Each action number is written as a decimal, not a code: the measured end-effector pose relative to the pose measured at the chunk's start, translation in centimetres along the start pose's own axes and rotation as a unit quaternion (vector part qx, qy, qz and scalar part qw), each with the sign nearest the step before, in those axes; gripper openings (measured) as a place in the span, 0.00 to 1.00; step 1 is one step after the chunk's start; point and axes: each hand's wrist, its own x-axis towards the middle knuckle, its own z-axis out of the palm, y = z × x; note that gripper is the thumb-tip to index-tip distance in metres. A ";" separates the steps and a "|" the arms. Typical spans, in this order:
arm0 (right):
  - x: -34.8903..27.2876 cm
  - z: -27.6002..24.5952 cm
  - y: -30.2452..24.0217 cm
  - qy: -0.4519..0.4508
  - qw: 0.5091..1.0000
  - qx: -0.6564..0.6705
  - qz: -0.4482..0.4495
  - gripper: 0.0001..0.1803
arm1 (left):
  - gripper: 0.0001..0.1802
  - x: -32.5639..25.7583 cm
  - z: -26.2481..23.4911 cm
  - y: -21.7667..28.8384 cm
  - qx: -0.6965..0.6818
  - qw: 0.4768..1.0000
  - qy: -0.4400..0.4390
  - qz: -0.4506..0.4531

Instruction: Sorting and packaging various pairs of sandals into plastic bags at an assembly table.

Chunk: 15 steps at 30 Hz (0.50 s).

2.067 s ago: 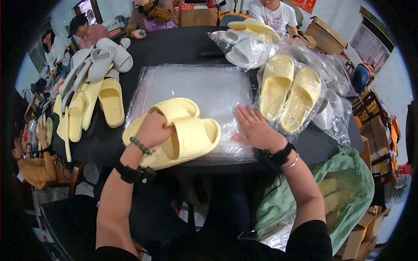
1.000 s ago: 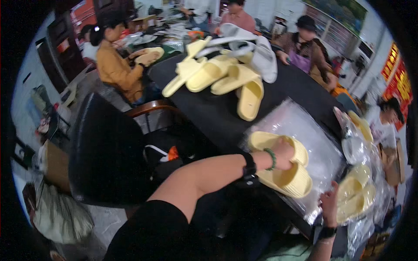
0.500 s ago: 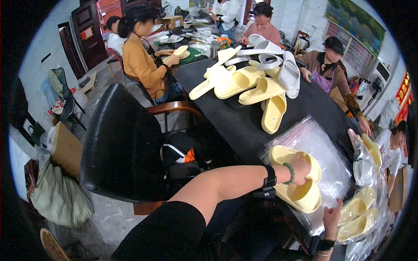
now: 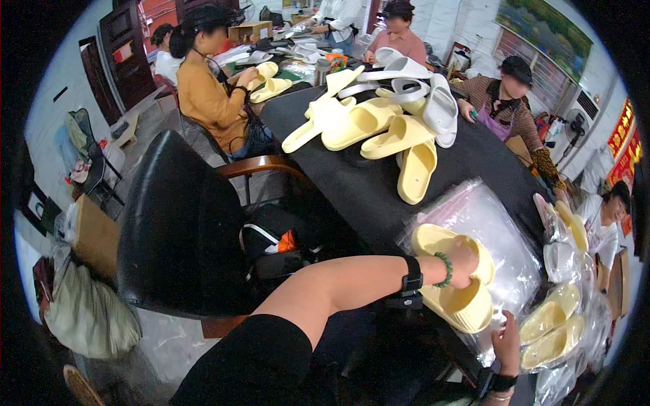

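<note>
My left hand point(image 4: 464, 262), with a green bead bracelet at its wrist, grips a pair of pale yellow slippers point(image 4: 467, 308) where they meet. The pair rests over a stack of clear plastic bags point(image 4: 504, 250) at the table's near edge; fingers are partly hidden between the straps. My right hand point(image 4: 505, 344) is beside the lower slipper, fingers apart, and I see nothing in it. Just right of that hand, another yellow pair point(image 4: 552, 325) lies inside a clear bag.
Yellow slippers point(image 4: 362, 125) and grey slippers point(image 4: 440, 108) are piled on the black table point(image 4: 325, 183). More bagged slippers point(image 4: 569, 227) lie at the right edge. A black chair point(image 4: 179, 230) stands left of my arm. Several people sit or stand around; one person's arm point(image 4: 545, 166) reaches toward the bagged slippers.
The view has shifted slightly. My left hand keeps its grip on the slippers. My right hand's extended index finger has drawn in somewhat. The person in orange has lowered a slipper.
</note>
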 end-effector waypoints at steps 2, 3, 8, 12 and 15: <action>-0.1 -0.3 -0.2 0.119 0.960 -0.210 -0.141 0.39 | 0.17 -0.1 0.2 -0.2 0.014 1.000 -0.002 -0.007; 0.7 -1.9 -1.2 0.063 0.980 -0.152 -0.110 0.42 | 0.18 -0.2 0.4 -0.5 0.011 1.000 0.010 -0.006; 5.6 -1.7 0.2 0.085 0.985 -0.080 -0.124 0.35 | 0.17 0.0 1.0 -0.7 0.003 0.999 0.035 0.005; 6.9 3.3 3.3 0.069 0.951 -0.274 -0.126 0.37 | 0.18 0.3 0.5 -0.1 0.005 1.000 0.007 0.011; 6.6 2.9 2.6 0.045 0.961 -0.244 -0.121 0.38 | 0.18 0.1 0.8 -0.3 0.013 0.999 0.037 0.019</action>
